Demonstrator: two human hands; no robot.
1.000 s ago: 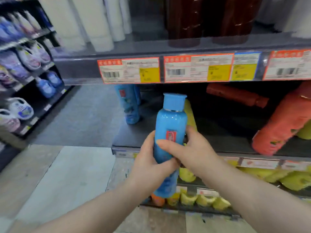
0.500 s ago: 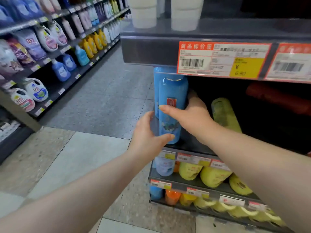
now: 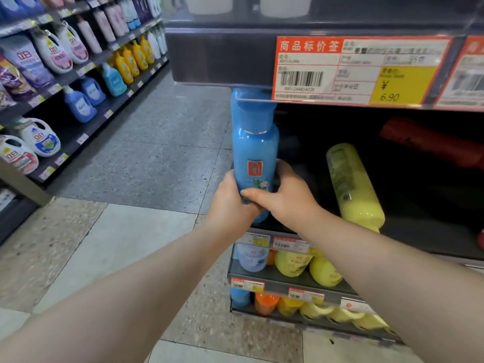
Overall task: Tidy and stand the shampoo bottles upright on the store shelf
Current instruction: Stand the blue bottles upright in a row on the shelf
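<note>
Moved deeper under the upper shelf and lower since half a second ago: blue bottle (image 3: 255, 153), now upright at the left front corner of the shelf (image 3: 424, 226). Clamped low on the body from both sides: left hand (image 3: 230, 203) wrapped round the left flank, right hand (image 3: 285, 197) curled round the right, thumb lying across the front below the label. Cap close under the price tag (image 3: 358, 69) on the upper shelf's lip, directly in front of a second blue bottle (image 3: 241, 96). Just to the right, lying on its side: yellow bottle (image 3: 353, 187). Further right, also down: red bottle (image 3: 424, 145).

Likely trouble from here: letting go before the base sits flat, so near the open left edge, and tipping the bottle off toward the floor. Also possible: knocking the cap on the tag strip, or shoving the bottle behind while pushing back.

Hard to make out: the base, hidden behind fingers and palms, so impossible to tell whether seated on the shelf or held just clear. Second blue bottle mostly masked by the front one and the tag. Red bottle dim in shadow. Back of the shelf lost in darkness.
</note>
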